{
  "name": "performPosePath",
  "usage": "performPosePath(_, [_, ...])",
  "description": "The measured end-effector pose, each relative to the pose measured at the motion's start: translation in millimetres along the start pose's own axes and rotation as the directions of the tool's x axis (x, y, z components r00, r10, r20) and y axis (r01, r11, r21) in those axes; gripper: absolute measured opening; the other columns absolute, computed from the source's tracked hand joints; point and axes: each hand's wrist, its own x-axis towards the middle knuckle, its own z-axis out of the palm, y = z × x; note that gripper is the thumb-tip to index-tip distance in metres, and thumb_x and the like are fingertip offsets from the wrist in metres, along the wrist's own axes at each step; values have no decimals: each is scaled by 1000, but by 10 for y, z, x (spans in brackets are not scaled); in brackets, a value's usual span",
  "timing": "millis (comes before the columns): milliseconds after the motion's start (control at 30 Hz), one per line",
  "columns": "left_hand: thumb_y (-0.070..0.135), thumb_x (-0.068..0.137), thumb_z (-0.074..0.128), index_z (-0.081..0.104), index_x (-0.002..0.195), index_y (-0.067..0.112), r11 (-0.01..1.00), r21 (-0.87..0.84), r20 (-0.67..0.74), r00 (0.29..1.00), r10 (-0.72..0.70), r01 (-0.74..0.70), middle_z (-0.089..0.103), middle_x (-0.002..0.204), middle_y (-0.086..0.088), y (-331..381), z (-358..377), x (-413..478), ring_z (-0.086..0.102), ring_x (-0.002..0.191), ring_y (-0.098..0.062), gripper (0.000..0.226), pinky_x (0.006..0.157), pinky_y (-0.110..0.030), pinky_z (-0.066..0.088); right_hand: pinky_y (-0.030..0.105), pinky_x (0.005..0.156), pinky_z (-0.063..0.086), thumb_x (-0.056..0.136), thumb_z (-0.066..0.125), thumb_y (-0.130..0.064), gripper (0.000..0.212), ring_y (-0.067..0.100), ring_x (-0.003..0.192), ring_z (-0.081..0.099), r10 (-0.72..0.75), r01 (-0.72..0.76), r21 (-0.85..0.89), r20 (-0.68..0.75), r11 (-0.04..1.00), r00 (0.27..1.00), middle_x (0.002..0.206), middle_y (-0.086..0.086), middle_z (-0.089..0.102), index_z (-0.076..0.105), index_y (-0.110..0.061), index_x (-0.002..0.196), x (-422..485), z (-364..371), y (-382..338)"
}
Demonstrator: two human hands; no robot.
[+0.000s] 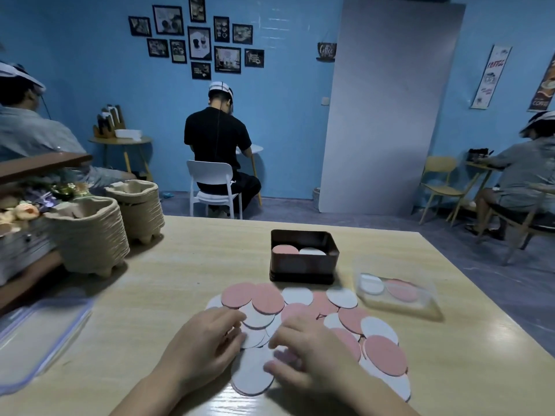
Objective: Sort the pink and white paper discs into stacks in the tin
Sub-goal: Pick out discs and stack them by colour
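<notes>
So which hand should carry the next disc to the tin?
Right, likely: the right hand sits in line with the tin; the left hand is at the discs' left edge.

Two piles of paper trays (pixel 90 238) at left on wood table (pixel 186 265). Clear lid (pixel 39 334) near left edge, clear box (pixel 420 309) at right. Behind, person in black (pixel 216 139) sits on white chair (pixel 210 175), facing blue wall (pixel 285 130).

Bare left hand (pixel 204 340) and bare right hand (pixel 303 352). Uncovered wrists and forearms behind them, reaching the near edge of the view, one from the near left, the other from the near right. Fingertips blurred, nails too smeared to make out.
</notes>
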Motion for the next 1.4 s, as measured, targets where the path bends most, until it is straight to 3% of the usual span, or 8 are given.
performPosePath(167, [41, 91, 59, 63, 116, 33, 998, 17, -18, 998, -68, 68, 63, 104, 20, 58, -75, -170, 59, 95, -3, 27, 79, -30, 53, 25, 102, 39, 72, 68, -73, 58, 3, 121, 42, 13, -4, -61, 148, 998, 989, 125, -21, 55, 55, -37, 116, -44, 110, -295])
performPosePath(400, [47, 87, 52, 61, 119, 33, 994, 48, 47, 994, -101, 98, 62, 106, 22, 110, -115, -256, 57, 102, -5, 35, 84, -29, 51, 29, 87, 47, 73, 66, -62, 42, -2, 100, 44, 132, -130, -30, 103, 991, 986, 92, -27, 45, 53, -39, 107, -50, 148, -369])
performPosePath(533, [46, 87, 53, 58, 115, 36, 994, 46, 48, 993, -106, 104, 60, 100, 24, 103, -110, -247, 55, 97, -2, 30, 82, -31, 51, 19, 84, 43, 70, 70, -63, 47, -7, 103, 43, 158, -162, 32, 96, 986, 983, 101, -31, 44, 53, -39, 107, -62, 109, -362])
performPosePath(700, [48, 88, 52, 57, 113, 37, 993, 58, 58, 993, -102, 98, 59, 99, 24, 97, -101, -233, 54, 96, -2, 27, 81, -30, 50, 26, 96, 40, 69, 65, -71, 57, 2, 110, 39, 147, -144, -46, 92, 989, 985, 108, -22, 52, 56, -37, 113, -68, 146, -318])
performPosePath(867, [48, 89, 52, 57, 112, 37, 994, 67, 55, 994, -94, 90, 59, 100, 23, 122, -113, -230, 53, 96, -1, 26, 81, -27, 48, 31, 90, 46, 70, 64, -64, 45, 4, 103, 42, 150, -147, -31, 82, 989, 985, 98, -21, 49, 52, -36, 103, -61, 145, -344])
performPosePath(1100, [48, 90, 51, 57, 109, 39, 995, 71, 60, 996, -72, 67, 58, 99, 24, 151, -135, -238, 52, 94, 1, 23, 76, -25, 48, 33, 78, 52, 75, 71, -53, 45, 6, 101, 53, 123, -122, 48, -25, 991, 992, 115, -18, 49, 54, -28, 109, -138, 6, -216])
performPosePath(1267, [50, 87, 62, 63, 111, 35, 999, 51, 88, 996, -19, 15, 59, 98, 23, 181, -100, -194, 55, 92, -1, 28, 76, -23, 46, 14, 67, 39, 79, 69, -57, 45, -14, 88, 44, 126, -131, -44, -96, 990, 987, 124, -24, 47, 55, -26, 108, -260, -124, -78])
performPosePath(1400, [56, 88, 60, 64, 110, 34, 996, 63, 105, 993, 55, -62, 61, 97, 19, 325, 50, -60, 56, 90, -6, 31, 77, -27, 46, 18, 71, 48, 77, 73, -48, 43, 0, 98, 54, 110, -114, -12, -158, 993, 981, 124, -14, 54, 59, -20, 108, -234, -86, -33])
